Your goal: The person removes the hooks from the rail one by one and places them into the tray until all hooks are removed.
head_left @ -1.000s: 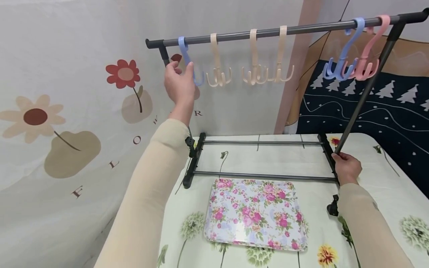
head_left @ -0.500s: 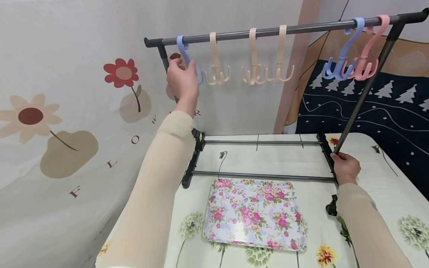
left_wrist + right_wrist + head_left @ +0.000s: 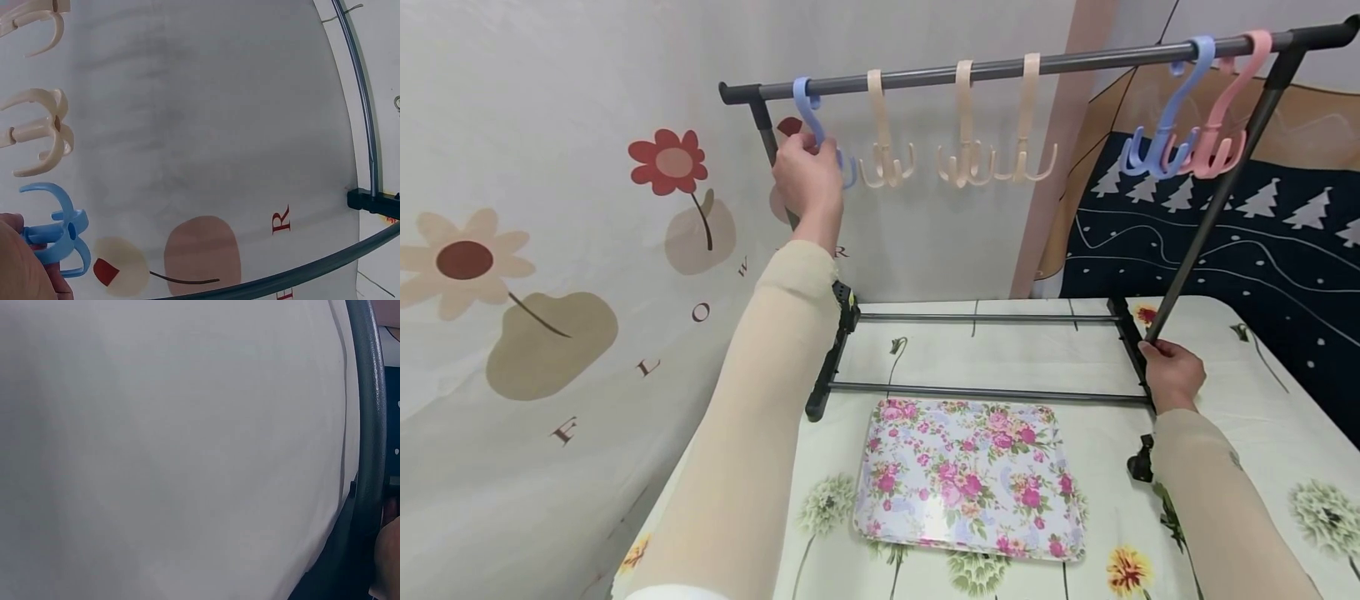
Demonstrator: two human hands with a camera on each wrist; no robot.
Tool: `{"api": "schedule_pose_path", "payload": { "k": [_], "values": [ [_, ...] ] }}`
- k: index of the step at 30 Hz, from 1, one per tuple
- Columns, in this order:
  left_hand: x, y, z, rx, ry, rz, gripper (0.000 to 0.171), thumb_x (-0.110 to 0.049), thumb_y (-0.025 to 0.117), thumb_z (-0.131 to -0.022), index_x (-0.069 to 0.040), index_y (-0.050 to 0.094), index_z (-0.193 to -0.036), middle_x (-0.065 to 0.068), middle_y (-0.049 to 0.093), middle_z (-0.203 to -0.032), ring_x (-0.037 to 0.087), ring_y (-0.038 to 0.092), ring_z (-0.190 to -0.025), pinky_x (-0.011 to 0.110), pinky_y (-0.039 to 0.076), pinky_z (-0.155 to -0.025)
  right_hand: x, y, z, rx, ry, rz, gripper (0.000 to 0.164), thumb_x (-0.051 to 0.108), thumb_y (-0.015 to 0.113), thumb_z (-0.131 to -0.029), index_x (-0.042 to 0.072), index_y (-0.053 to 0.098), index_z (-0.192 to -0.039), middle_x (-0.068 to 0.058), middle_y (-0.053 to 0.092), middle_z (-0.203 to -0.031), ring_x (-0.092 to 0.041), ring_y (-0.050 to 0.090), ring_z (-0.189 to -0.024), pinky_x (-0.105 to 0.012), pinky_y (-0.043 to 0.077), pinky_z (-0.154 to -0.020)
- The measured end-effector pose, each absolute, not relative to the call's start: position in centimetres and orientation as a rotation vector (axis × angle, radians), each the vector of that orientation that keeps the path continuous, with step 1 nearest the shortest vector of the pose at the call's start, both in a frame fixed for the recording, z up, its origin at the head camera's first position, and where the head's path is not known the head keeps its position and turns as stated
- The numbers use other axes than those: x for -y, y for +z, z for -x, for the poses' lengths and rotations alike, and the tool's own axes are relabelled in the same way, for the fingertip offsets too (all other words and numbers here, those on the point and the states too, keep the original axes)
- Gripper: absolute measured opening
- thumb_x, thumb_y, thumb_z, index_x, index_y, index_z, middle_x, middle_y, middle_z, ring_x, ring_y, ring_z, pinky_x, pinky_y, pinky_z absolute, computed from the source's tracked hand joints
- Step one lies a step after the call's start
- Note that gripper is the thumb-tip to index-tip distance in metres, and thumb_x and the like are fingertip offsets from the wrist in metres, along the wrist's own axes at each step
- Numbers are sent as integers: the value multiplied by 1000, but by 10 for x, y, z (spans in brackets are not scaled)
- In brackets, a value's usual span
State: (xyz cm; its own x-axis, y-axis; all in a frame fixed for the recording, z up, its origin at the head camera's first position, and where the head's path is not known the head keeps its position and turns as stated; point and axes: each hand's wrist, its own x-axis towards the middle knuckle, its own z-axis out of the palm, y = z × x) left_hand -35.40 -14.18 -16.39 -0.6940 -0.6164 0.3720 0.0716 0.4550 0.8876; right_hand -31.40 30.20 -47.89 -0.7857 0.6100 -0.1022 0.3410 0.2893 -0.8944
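Within the left hand's [image 3: 811, 179] fingers: one blue hook [image 3: 57, 234], clamped at the stem, its top curled over the rail [image 3: 1120, 58] just above; to their right along the same rail, three cream hooks [image 3: 965, 117], a second blue hook [image 3: 1172, 100] and one pink hook [image 3: 1223, 96]. Within the right hand's [image 3: 1176, 375] fingers: one slanting post [image 3: 1221, 200], gripped near its foot; left of these fingers, the base [image 3: 985, 392], and lower left, one flowered tray [image 3: 970, 483].
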Motion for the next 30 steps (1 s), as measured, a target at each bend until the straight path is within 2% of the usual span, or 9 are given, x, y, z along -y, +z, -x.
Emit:
{"api": "schedule_pose_path", "payload": {
  "k": [6,11,19,25,30],
  "values": [
    [144,-162,350,2034,-1234,-465,27,-33,65,-97,-20,72,-119,-4,71,-113,13,64,-103,32,47,-89,-301,-478,314,2301,1470,862,46,34,59,-98,3,63,-131,5,62,-92,-1,45,-70,-22,39,-66],
    [150,-150,346,2047,-1252,-487,21,-33,64,-97,-24,76,-112,-6,71,-109,12,63,-101,34,48,-87,-300,-478,315,2300,1450,843,46,34,59,-98,2,64,-130,0,65,-96,-1,45,-69,-22,40,-65],
    [157,-131,340,2075,-1268,-433,20,-23,63,-97,-15,77,-109,-1,74,-108,14,65,-99,29,48,-91,-300,-479,314,2301,1425,819,45,33,59,-97,0,65,-127,18,54,-76,0,44,-68,-22,38,-66],
    [156,-109,337,2085,-1227,-476,22,-22,64,-96,-15,76,-113,-2,72,-114,13,67,-103,26,49,-92,-301,-479,316,2295,1443,837,46,35,59,-98,2,65,-129,10,61,-85,1,44,-68,-21,39,-66],
    [155,-101,334,2078,-1256,-470,25,-25,67,-95,-14,74,-117,-1,70,-121,12,67,-107,25,49,-95,-304,-480,316,2298,1446,860,46,36,59,-98,4,64,-131,17,55,-81,3,43,-66,-20,39,-64]
  ]
}}
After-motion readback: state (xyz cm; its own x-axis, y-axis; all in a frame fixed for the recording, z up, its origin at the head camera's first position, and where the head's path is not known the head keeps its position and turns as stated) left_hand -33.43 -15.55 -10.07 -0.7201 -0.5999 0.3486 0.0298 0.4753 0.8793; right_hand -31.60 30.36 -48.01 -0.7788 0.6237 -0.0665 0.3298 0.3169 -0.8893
